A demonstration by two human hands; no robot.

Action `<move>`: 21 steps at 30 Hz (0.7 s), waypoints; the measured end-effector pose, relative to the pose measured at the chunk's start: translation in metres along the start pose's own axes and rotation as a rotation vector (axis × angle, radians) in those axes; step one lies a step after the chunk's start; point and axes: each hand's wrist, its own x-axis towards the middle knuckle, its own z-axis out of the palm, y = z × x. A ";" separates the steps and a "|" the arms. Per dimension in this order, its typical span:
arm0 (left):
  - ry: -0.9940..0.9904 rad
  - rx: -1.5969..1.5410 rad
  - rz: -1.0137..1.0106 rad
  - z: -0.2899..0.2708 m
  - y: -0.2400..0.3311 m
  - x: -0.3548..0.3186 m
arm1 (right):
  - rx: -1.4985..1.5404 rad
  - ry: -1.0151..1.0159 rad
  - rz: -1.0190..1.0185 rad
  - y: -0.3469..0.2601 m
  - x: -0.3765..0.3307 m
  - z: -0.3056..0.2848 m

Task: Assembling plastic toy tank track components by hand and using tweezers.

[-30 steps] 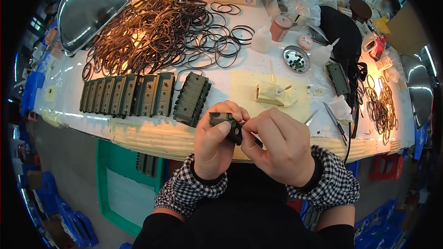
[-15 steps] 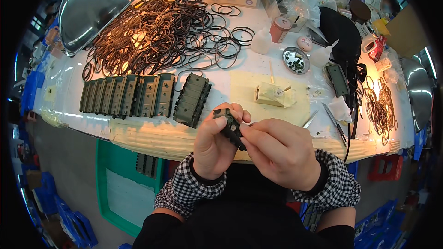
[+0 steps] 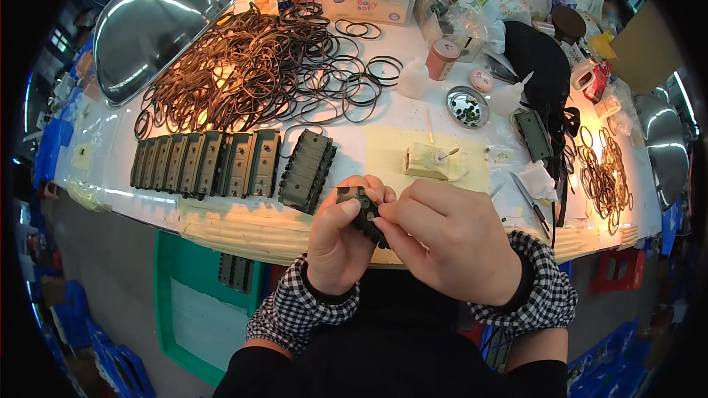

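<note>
Above the table's front edge, my left hand (image 3: 341, 239) grips a dark green toy tank hull (image 3: 363, 230) with small round wheels along its side. The thumb presses on its top while the fingers wrap behind. My right hand (image 3: 457, 239) is closed in a pinch at the hull's wheeled side; what sits between its thumb and index finger is hidden. Beyond my left hand a similar green hull (image 3: 306, 172) lies on the table. To its left stands a row of several more green hulls (image 3: 205, 164), placed side by side.
A big tangle of thin brown rubber loops (image 3: 236, 74) covers the back left, beside a shiny metal bowl (image 3: 166, 26). A pale block (image 3: 429, 161), a dish of small dark parts (image 3: 467, 107), tweezers and a knife (image 3: 532, 205) lie right. A green tray (image 3: 164, 302) sits below.
The view has tilted slightly, so the table's things appear a little lower. My right hand has turned a little at the hull, its thumb and index finger still together; the left keeps its hold.
</note>
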 end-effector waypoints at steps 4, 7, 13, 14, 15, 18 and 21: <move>0.054 -0.046 -0.066 0.004 0.003 -0.004 | -0.007 -0.041 0.015 -0.005 0.012 -0.012; 0.072 0.001 -0.051 0.011 0.003 -0.005 | -0.027 -0.046 0.073 -0.007 0.016 -0.019; 0.140 0.043 -0.006 0.011 0.005 -0.008 | -0.002 0.053 0.139 -0.014 0.019 -0.023; 0.141 0.032 0.000 0.011 0.005 -0.010 | 0.023 0.071 0.139 -0.015 0.019 -0.020; 0.135 0.026 -0.003 0.012 0.004 -0.010 | 0.035 0.093 0.146 -0.016 0.018 -0.018; 0.102 0.006 -0.003 0.011 0.005 -0.010 | 0.109 0.164 0.116 -0.010 0.010 -0.004; 0.066 0.015 -0.005 0.011 0.007 -0.009 | 0.151 0.210 0.069 -0.007 -0.001 0.010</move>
